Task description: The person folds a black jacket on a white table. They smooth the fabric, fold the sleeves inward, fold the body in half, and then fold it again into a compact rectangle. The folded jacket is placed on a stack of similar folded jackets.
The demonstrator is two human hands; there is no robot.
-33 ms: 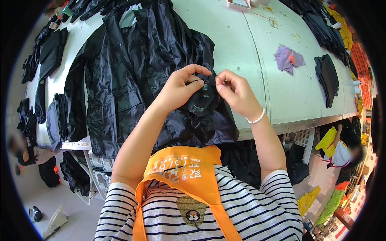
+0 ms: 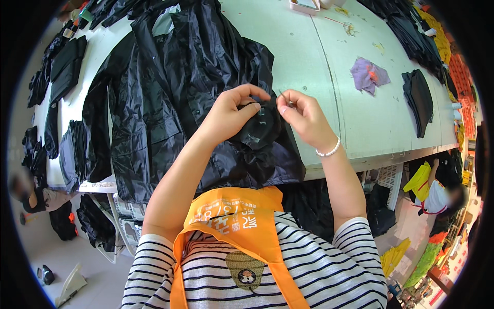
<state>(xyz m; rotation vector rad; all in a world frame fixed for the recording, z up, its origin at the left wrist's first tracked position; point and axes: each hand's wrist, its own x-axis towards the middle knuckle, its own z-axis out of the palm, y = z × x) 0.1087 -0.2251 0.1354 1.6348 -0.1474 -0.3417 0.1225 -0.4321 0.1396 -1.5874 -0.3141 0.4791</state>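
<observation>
A shiny black jacket (image 2: 154, 110) lies spread over the table, its near edge hanging by my apron. My left hand (image 2: 229, 113) pinches a gathered part of this jacket between thumb and fingers. Small pale marks show on the dark cloth just below those fingertips. Close by on the right, my right hand (image 2: 306, 116) has its fingers curled around a small, thin, dark metal tool (image 2: 282, 95). Only its tip and a bit near the thumb show, so its kind is unclear. A small gap separates the two hands' fingertips.
The pale green table (image 2: 355, 129) carries a purple rag (image 2: 369, 76), a folded black garment (image 2: 418, 103) and a white tray (image 2: 305, 6). More black garments (image 2: 67, 64) lie at the left. Other people (image 2: 445, 193) are at both sides, beyond the table.
My right hand has shifted very slightly, and the tip of the thin tool now shows above its fingers. My left hand and the jacket have hardly moved.
</observation>
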